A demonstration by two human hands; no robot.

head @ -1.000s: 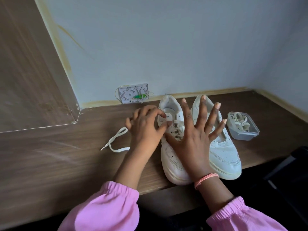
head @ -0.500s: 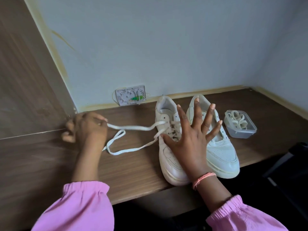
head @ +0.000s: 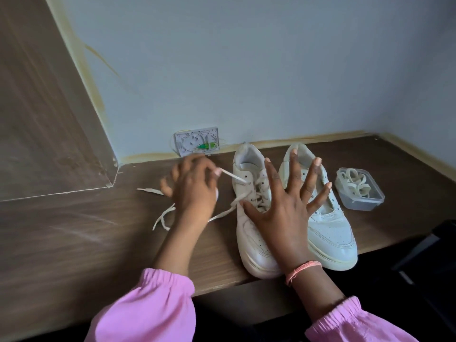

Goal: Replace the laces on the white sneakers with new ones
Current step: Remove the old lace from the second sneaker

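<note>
Pressing down on the left sneaker (head: pixel 249 233), the right hand (head: pixel 283 218) lies flat with its fingers (head: pixel 311 178) spread wide across both shoes on the table (head: pixel 74 233). The left hand (head: pixel 192 191) pinches the old lace (head: pixel 230 176), drawn taut from an upper eyelet; its loose end trails on the wood. Beside the right sneaker (head: pixel 330 230) sits a clear container (head: pixel 360 201) holding coiled new laces (head: pixel 355 181).

Looks like a room in somebody's home, tucked into a corner. There's a wood-grain desk (head: pixel 74 233) built against pale blue painted walls (head: pixel 246 70), a small open wall box (head: pixel 197 144) with wiring showing down low, and white sneakers (head: pixel 328 225) just sitting on the desk.
</note>
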